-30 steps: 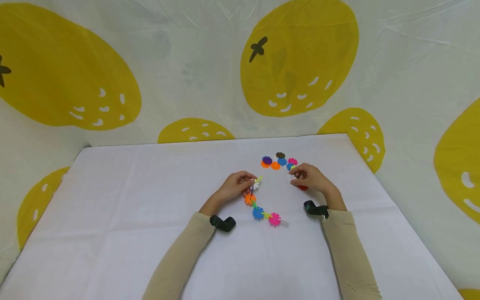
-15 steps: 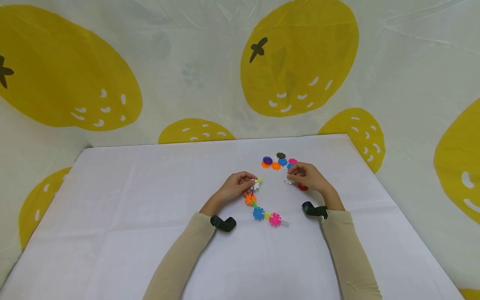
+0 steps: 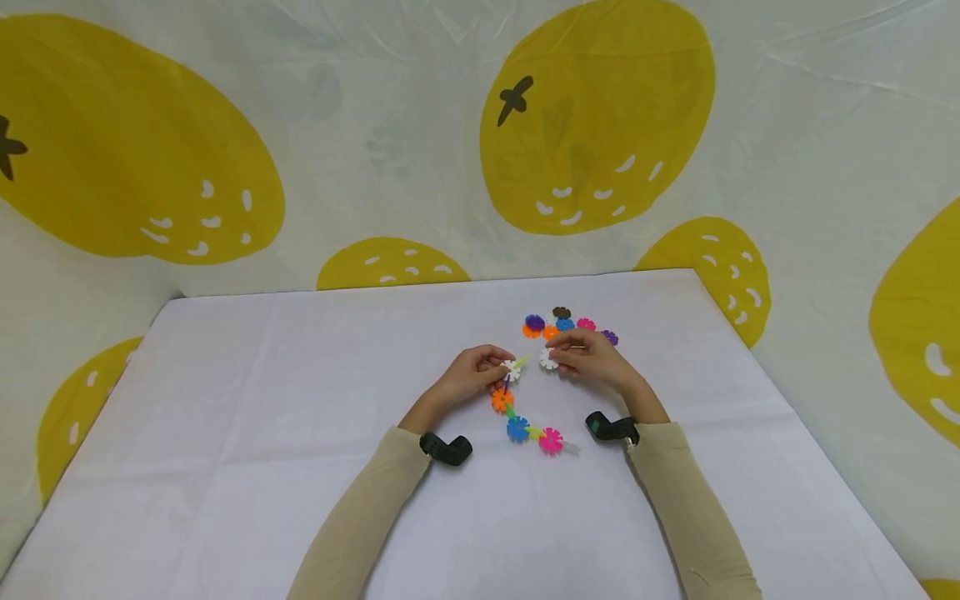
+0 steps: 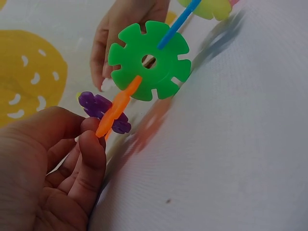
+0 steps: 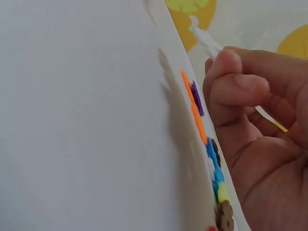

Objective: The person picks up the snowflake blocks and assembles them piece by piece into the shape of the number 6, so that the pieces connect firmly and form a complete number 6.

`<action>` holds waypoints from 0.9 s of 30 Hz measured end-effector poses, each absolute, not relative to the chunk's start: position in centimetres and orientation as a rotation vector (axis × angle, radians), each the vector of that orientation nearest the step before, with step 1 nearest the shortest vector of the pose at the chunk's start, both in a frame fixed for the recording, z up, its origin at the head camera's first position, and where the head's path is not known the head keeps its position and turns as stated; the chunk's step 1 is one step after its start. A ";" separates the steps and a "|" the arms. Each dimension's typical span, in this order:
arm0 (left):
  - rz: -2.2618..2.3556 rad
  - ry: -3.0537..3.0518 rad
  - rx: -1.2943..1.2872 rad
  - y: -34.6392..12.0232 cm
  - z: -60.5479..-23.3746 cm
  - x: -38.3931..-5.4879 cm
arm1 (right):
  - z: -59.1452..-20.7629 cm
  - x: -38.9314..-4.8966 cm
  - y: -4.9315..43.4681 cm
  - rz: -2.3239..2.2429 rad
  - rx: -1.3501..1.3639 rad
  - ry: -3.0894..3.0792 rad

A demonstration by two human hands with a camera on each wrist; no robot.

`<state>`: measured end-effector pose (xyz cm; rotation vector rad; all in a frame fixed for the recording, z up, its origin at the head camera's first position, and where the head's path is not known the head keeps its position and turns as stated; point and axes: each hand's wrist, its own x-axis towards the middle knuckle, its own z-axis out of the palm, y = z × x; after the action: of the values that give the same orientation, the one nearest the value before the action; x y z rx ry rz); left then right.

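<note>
In the head view my left hand (image 3: pixel 474 375) pinches one end of a chain of slotted plastic flower discs, by a white disc (image 3: pixel 512 372) with a yellow disc (image 3: pixel 523 362) slotted into it. From there the chain curves toward me through an orange disc (image 3: pixel 502 401), a blue disc (image 3: pixel 517 429) and a pink disc (image 3: pixel 551 441). The left wrist view has a purple disc (image 4: pixel 96 105) and a green disc (image 4: pixel 163 82) of it close to the fingertips. Between thumb and fingers my right hand (image 3: pixel 596 362) holds a single white disc (image 3: pixel 548 359), just right of the yellow one.
Behind the right hand lie several loose discs, among them a brown disc (image 3: pixel 562 312), a pink disc (image 3: pixel 586 324) and a purple disc (image 3: pixel 610 337). All rest on a white-covered table (image 3: pixel 300 400) backed by a fruit-print curtain (image 3: pixel 420 150).
My right hand has moved left with the white disc, toward the chain's yellow end, uncovering a loose purple disc. The left hand and the chain stay nearly still.
</note>
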<state>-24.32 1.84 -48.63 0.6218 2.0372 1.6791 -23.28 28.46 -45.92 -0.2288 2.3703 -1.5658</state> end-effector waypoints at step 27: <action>1.631 2.036 0.655 1.8 -48.8 -24.5 | -46.5 -23.2 26.1 -1.663 -0.122 2.281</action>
<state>-24.48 1.76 -48.81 0.6553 2.0361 1.6309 -23.20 26.08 -46.52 -0.1216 2.2815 -1.6631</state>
